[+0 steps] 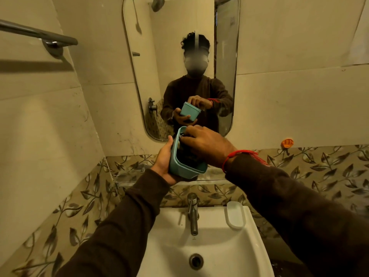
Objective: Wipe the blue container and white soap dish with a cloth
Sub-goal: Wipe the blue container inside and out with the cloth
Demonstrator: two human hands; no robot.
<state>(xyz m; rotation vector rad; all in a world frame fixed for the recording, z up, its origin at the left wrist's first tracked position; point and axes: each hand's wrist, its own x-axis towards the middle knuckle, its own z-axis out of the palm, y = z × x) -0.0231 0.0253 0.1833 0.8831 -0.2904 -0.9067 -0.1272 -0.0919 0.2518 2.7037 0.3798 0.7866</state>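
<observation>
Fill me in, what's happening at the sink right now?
A person stands at a bathroom sink facing the mirror. The left hand cradles the blue container from below, held above the faucet. The right hand reaches into its open top, pressing something dark inside, likely the cloth, though it is hard to make out. The white soap dish sits untouched on the sink's right rim.

No text, label, brand, number or sign can be read anywhere in the scene.
</observation>
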